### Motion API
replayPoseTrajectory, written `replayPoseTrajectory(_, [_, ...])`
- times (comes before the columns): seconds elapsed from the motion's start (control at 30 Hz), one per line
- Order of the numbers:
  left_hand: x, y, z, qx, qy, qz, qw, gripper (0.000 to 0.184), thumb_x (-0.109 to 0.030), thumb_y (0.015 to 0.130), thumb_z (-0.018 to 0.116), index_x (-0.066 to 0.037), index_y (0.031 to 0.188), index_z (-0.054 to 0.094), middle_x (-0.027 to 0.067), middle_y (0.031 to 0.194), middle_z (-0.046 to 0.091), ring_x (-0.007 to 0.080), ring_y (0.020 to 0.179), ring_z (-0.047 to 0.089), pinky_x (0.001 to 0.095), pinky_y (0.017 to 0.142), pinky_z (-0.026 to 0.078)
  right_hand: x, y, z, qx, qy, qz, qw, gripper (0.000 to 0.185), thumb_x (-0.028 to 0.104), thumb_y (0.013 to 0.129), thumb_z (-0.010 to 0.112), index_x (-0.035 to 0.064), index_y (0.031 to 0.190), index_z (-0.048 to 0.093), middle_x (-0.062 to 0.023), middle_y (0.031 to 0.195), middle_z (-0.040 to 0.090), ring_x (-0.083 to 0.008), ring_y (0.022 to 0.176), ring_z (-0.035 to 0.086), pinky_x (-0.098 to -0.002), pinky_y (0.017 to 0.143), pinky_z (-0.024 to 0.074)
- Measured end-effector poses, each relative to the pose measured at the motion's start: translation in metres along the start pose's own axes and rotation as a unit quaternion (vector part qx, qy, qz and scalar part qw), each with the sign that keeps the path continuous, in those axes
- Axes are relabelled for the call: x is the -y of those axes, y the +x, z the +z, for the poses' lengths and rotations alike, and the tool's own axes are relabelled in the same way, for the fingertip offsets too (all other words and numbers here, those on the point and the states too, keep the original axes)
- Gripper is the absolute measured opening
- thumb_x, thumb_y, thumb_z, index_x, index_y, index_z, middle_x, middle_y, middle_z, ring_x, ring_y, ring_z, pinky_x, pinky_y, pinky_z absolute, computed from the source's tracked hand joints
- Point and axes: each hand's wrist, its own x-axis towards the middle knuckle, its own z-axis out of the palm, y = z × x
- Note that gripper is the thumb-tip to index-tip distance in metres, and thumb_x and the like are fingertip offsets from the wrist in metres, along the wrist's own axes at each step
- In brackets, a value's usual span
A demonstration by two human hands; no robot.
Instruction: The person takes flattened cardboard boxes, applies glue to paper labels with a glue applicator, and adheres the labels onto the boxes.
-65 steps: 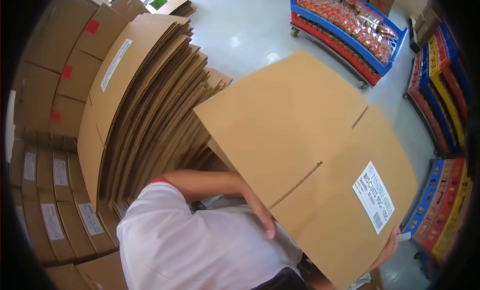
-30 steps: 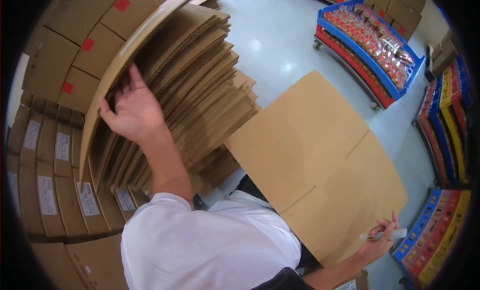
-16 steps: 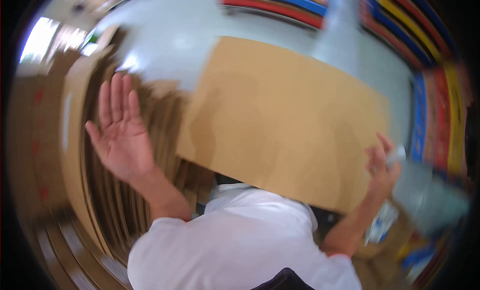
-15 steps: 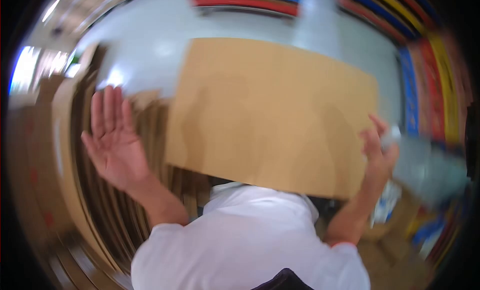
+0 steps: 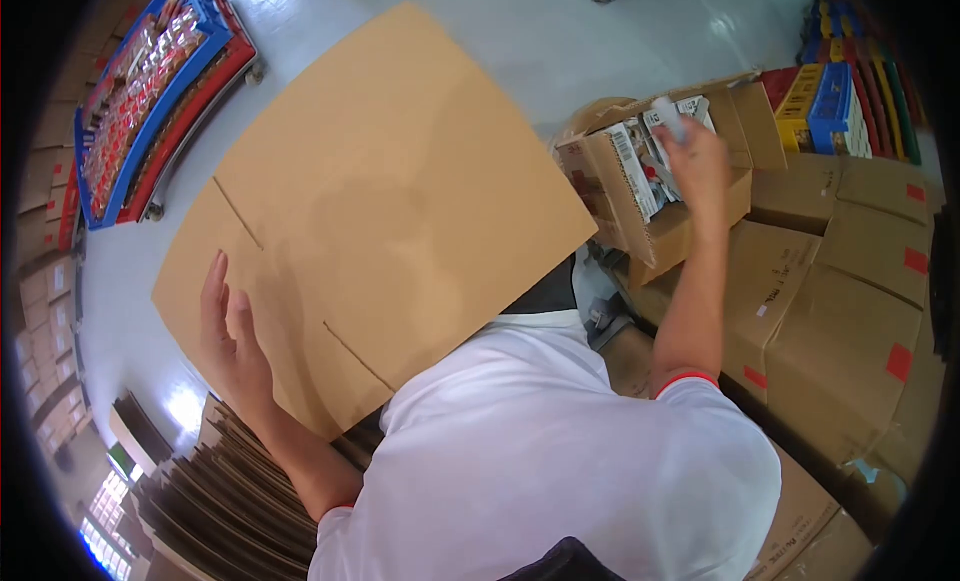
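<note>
A large brown cardboard sheet (image 5: 400, 161) with two slits along its lower left part lies before my body. Over the sheet's left part is my left hand (image 5: 235, 346), its fingers stretched out and nothing in it. Whether it touches the board I cannot tell. My right hand (image 5: 697, 166) is closed around a whitish, translucent tube-shaped thing (image 5: 668, 119), whose exact kind is unclear. It is above an open carton (image 5: 640, 216) that holds printed white packs with barcodes (image 5: 632, 166), partly hidden by the hand.
Stacked cardboard boxes (image 5: 830, 351) with red labels fill the right side. Flattened cardboard (image 5: 225, 481) stands upright at lower left. A blue-and-red pallet-like crate (image 5: 165, 111) with wrapped goods stands at upper left. Colourful crates (image 5: 825, 106) are at far right.
The view has turned to the right. My right hand, holding the whitish thing, is now over the open carton. My left hand has moved over the sheet, its palm no longer facing up.
</note>
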Motion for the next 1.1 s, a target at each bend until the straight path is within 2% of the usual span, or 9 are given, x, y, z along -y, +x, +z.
replayPoseTrajectory(0.23, [-0.026,0.012,0.028,0.048,0.035,0.014,0.998,0.037,-0.011,0.104,0.06,-0.004,0.14,0.063,0.0121,0.147,0.061,0.0247,0.139,0.055,0.0368,0.114,0.043,-0.026,-0.015,0.086,0.006,-0.078,-0.029,0.997,0.044,0.033,0.084,0.081,0.0001,0.113,0.075,-0.0205,0.112,0.071,-0.0403,0.094,0.071,-0.0486,0.083,0.056])
replayPoseTrajectory(0.47, [-0.008,0.004,0.039,0.06,0.031,0.003,0.998,0.038,-0.017,0.106,0.058,-0.003,0.141,0.061,0.0125,0.147,0.061,0.0245,0.14,0.053,0.0394,0.118,0.039,-0.025,-0.017,0.089,0.005,-0.079,-0.047,0.996,0.041,0.031,0.084,0.08,0.0005,0.111,0.074,-0.02,0.109,0.072,-0.0407,0.093,0.072,-0.049,0.08,0.0567])
replayPoseTrajectory(0.67, [-0.009,0.001,0.04,0.04,0.009,0.02,0.999,0.038,-0.006,0.101,0.06,0.001,0.139,0.062,0.0175,0.148,0.059,0.0283,0.138,0.055,0.038,0.114,0.043,-0.021,-0.023,0.091,-0.034,-0.07,-0.059,0.995,0.036,0.027,0.084,0.081,0.0005,0.107,0.073,-0.0197,0.108,0.072,-0.042,0.092,0.071,-0.0496,0.078,0.0562])
replayPoseTrajectory(0.77, [-0.007,0.003,0.039,0.034,0.017,0.022,0.999,0.037,-0.006,0.102,0.059,0.0,0.137,0.063,0.0171,0.148,0.059,0.0281,0.137,0.055,0.0385,0.115,0.042,-0.034,-0.017,0.084,-0.098,-0.05,-0.063,0.992,0.03,0.022,0.085,0.081,0.0001,0.104,0.074,-0.0162,0.093,0.074,-0.0348,0.084,0.073,-0.045,0.074,0.0553])
replayPoseTrajectory(0.87, [-0.002,0.003,0.031,0.011,0.055,0.045,0.997,0.038,-0.016,0.105,0.06,-0.003,0.14,0.062,0.0141,0.146,0.061,0.026,0.14,0.053,0.04,0.116,0.04,-0.038,-0.006,0.037,0.01,0.211,0.07,0.975,0.024,0.018,0.085,0.083,-0.001,0.097,0.074,-0.0088,0.078,0.072,-0.0166,0.073,0.063,-0.0341,0.068,0.051])
replayPoseTrajectory(0.97, [-0.011,0.008,0.029,-0.024,0.055,0.067,0.996,0.038,-0.002,0.099,0.061,-0.006,0.137,0.066,0.0148,0.145,0.062,0.0251,0.126,0.063,0.036,0.101,0.051,-0.004,-0.01,-0.027,-0.032,0.241,0.121,0.963,0.021,0.015,0.084,0.085,-0.0015,0.093,0.074,-0.0095,0.081,0.074,-0.0112,0.074,0.06,-0.0261,0.068,0.0497])
replayPoseTrajectory(1.03, [-0.027,0.006,0.031,0.009,-0.01,0.041,0.999,0.041,-0.005,0.101,0.062,-0.006,0.142,0.062,0.014,0.144,0.063,0.0186,0.109,0.069,0.0287,0.084,0.054,0.042,-0.026,-0.042,-0.196,0.28,-0.017,0.94,0.014,0.011,0.087,0.081,0.0003,0.093,0.075,-0.0098,0.088,0.075,-0.0121,0.076,0.064,-0.0251,0.071,0.0522])
replayPoseTrajectory(1.07, [-0.039,0.005,0.038,0.007,-0.039,0.079,0.996,0.046,-0.001,0.097,0.064,-0.007,0.142,0.061,0.0144,0.144,0.062,0.0174,0.101,0.07,0.0268,0.078,0.055,0.065,-0.033,-0.037,-0.183,0.291,-0.027,0.939,0.014,0.011,0.087,0.081,0.0003,0.093,0.075,-0.0098,0.088,0.075,-0.0121,0.076,0.064,-0.0251,0.071,0.0522])
replayPoseTrajectory(1.1, [-0.053,0.004,0.048,0.006,-0.069,0.118,0.991,0.052,0.004,0.093,0.067,-0.007,0.143,0.061,0.0149,0.144,0.062,0.0162,0.093,0.071,0.025,0.072,0.055,0.091,-0.04,-0.033,-0.226,0.264,-0.175,0.921,0.012,0.007,0.086,0.08,0.0013,0.095,0.075,-0.0107,0.094,0.076,-0.0148,0.078,0.067,-0.027,0.072,0.0544])
